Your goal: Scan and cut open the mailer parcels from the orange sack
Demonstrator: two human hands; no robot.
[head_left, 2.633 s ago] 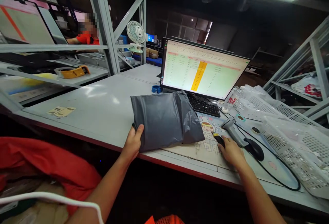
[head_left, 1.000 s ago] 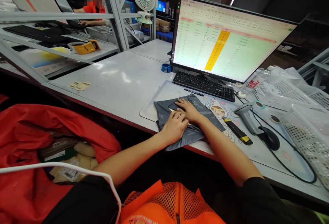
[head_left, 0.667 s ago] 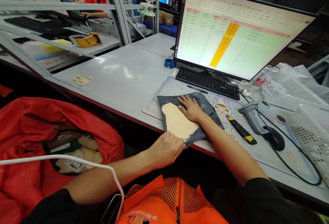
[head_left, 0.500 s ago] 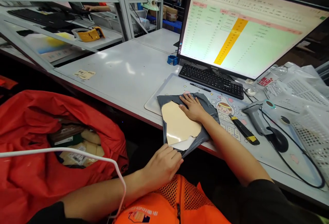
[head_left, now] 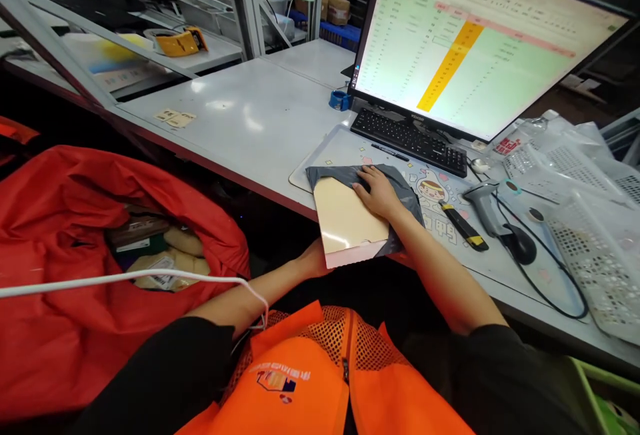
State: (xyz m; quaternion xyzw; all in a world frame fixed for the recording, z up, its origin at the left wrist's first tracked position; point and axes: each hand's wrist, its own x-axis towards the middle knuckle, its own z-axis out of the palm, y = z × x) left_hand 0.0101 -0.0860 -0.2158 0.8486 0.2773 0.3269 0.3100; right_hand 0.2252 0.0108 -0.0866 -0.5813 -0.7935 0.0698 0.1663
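Observation:
A dark grey plastic mailing bag [head_left: 339, 173] lies torn open on the desk mat, overhanging the front edge. Out of it juts a cream, flat, box-like item [head_left: 345, 215] with a whitish-pink near side; whether it is a box or a book I cannot tell. My right hand [head_left: 377, 192] rests flat on the bag's upper part, fingers spread, thumb on the border between bag and cream item. My left hand [head_left: 315, 259] is at the item's near left corner, reaching beneath it, with its fingers hidden.
Behind the package are a keyboard [head_left: 410, 142], a pen [head_left: 390, 152] and a monitor [head_left: 480, 55]. To the right lie a utility knife [head_left: 464, 227], a barcode scanner [head_left: 486, 207], a mouse [head_left: 520, 245] and white baskets [head_left: 585, 255]. A red bag [head_left: 60, 222] holding parcels stands left.
My left hand has moved from the grey bag's near edge to under the package. More of the cream item is uncovered, its near side now showing. My right hand stays on the bag.

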